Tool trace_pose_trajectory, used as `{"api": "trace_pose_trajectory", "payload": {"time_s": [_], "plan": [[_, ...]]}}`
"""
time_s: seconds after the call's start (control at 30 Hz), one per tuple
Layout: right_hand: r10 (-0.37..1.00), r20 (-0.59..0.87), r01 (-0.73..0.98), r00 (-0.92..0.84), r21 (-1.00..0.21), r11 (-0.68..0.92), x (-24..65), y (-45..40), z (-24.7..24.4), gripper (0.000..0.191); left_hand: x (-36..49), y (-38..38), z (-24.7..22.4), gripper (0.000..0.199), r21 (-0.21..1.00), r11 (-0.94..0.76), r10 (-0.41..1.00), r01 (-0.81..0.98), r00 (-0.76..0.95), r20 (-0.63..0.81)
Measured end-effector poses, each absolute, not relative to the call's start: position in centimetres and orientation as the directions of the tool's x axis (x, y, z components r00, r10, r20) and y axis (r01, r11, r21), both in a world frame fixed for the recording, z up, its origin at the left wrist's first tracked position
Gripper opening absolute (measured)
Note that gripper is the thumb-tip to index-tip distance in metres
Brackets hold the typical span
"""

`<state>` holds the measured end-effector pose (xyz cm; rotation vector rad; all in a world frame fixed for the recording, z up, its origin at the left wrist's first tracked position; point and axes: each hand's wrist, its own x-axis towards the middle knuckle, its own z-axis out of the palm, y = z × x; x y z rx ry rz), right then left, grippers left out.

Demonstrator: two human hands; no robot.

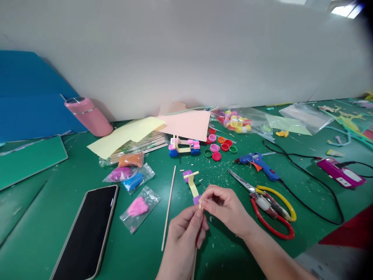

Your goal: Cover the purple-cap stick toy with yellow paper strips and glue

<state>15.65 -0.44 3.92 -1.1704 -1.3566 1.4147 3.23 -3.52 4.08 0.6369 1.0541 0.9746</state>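
Observation:
My left hand (188, 231) is closed around a thin wooden stick (194, 265), whose lower end shows beneath the fingers. My right hand (223, 206) pinches at the stick's upper tip, and its fingers meet my left thumb. Just beyond the fingertips lies a small piece made of pale strips (193, 187) with purple clay at both ends; my right hand partly covers the near end. A second wooden stick (169, 208) lies to the left of my hands. Farther back stands a small model (184, 149) of pale strips with pink and blue clay.
Scissors (268, 206) and a blue glue gun (258, 162) with a trailing cord lie at right. Coloured bottle caps (215, 147) sit behind. At left are a phone (87, 233), clay in bags (137, 207), paper sheets (128, 134) and a pink bottle (90, 116).

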Motion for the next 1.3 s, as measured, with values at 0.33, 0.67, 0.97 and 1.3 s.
{"api": "trace_pose_trajectory", "payload": {"time_s": [0.33,0.67,0.97,1.3], "plan": [[0.973,-0.114,-0.037,-0.201,-0.992,-0.124,15.4,-0.6,3.9,0.019,3.2,-3.5,3.8,0.024,0.802,0.463,0.886,-0.378,0.201,-0.418],[0.987,-0.046,0.028,-0.157,-0.999,-0.042,15.4,-0.8,3.4,0.016,3.2,-3.4,3.1,0.025,0.785,0.429,0.903,-0.448,0.206,-0.376],[0.993,-0.017,0.060,-0.119,-0.998,-0.010,15.3,-0.9,3.5,0.018,3.2,-3.4,2.8,0.027,0.784,0.424,0.905,-0.453,0.191,-0.379],[0.995,0.007,0.064,-0.096,-0.998,0.013,15.2,-1.1,3.4,0.018,3.2,-3.3,1.8,0.031,0.743,0.454,0.890,-0.492,0.222,-0.397]]}}
